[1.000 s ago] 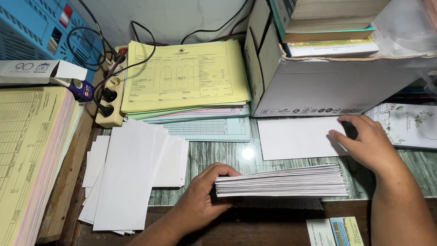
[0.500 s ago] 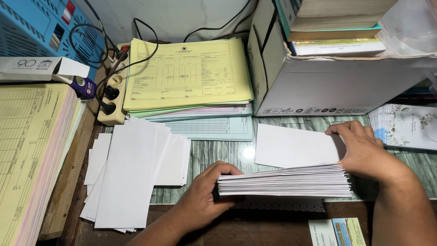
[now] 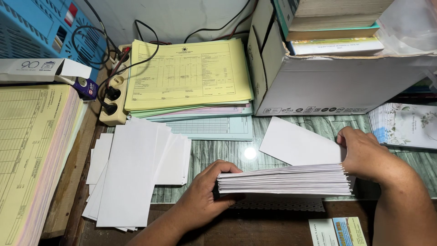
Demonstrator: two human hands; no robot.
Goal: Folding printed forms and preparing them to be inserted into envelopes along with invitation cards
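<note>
Matt white paper stack (image 3: 284, 179) — glossy, perhaps glass-topped desk (image 3: 227, 152)

A pile of yellow forms (image 3: 189, 75) lies at the bench's back edge, a cardboard box (image 3: 337, 84) beside it, a power strip (image 3: 114, 98) left, and loose white sheets (image 3: 132, 177) spread near the front-left.
</note>
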